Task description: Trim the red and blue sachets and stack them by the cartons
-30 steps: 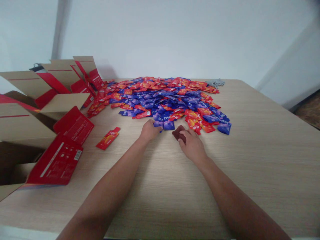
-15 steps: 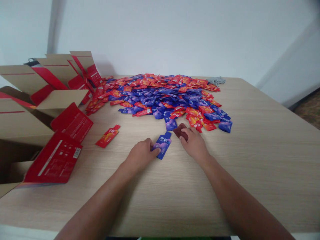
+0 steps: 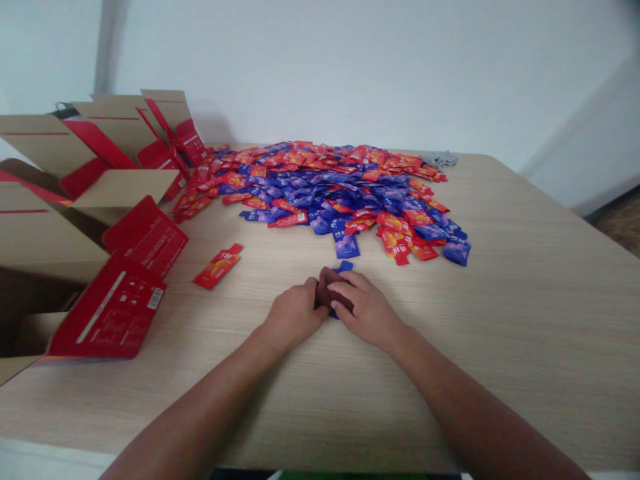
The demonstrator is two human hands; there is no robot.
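The left hand, right hand and a brown piece between them hide most of a blue packet. Far left of the left hand, an open carton is cut off. Beyond the right hand, a grey item is too blurred to identify.

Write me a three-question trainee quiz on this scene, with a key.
1. Multiple choice: what colour is the item between the left grip and the right grip?
A) green
B) brown
C) white
2. True or false: the lone packet near the open boxes is red and orange.
3. Fill in: the partly hidden packet beneath the right grip is ____.
Key: 1 B; 2 true; 3 blue.
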